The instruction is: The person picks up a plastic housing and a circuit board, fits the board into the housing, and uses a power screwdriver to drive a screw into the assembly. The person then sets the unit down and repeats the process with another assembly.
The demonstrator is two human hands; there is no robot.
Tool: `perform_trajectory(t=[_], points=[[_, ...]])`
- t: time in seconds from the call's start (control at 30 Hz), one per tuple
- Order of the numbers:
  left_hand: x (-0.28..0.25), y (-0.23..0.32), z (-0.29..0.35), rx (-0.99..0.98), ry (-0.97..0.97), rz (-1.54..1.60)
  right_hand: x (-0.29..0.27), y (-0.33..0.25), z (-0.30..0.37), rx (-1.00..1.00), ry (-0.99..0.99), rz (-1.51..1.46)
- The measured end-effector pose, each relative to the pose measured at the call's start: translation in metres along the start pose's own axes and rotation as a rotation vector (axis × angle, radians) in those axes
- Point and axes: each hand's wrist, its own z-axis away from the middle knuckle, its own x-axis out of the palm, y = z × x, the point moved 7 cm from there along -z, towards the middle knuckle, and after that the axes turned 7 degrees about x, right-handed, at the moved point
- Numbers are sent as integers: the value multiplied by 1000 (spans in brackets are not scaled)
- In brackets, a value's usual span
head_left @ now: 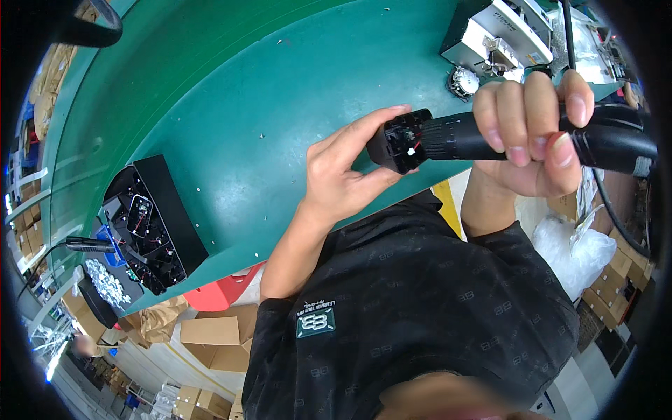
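My left hand (339, 171) grips a small black plastic housing (381, 148) between thumb and fingers, its open side toward the right. Inside the housing are a thin red wire and a small white piece. My right hand (528, 136) is wrapped around a black electric screwdriver (455, 136) with a ribbed collar. The screwdriver lies nearly level, its nose up against the housing's open side. Its tip is hidden, so I cannot tell what it touches inside.
A black bin (171, 217) of black plastic parts stands on the green table (245, 126) at left, near a pile of small whitish pieces (105, 283). White-and-black equipment (504, 31) and a round metal part (463, 82) sit at back right. A black cable (612, 217) hangs at right.
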Motion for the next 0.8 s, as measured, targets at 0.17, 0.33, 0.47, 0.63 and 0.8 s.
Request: perform_trajectory(t=[0.17, 0.33, 0.47, 0.63, 0.8], points=[[4, -3, 3, 31, 0, 6, 5, -3, 6, 7, 9, 76], [6, -5, 1, 53, -12, 20, 11, -8, 5, -5, 95, 139], [3, -8, 2, -19, 105, 66, 9, -10, 7, -19, 101, 144], [2, -14, 6, -33, 89, 78, 8, -15, 5, -22, 101, 84], [2, -13, 6, -32, 95, 149, 6, -12, 6, -29, 116, 85]])
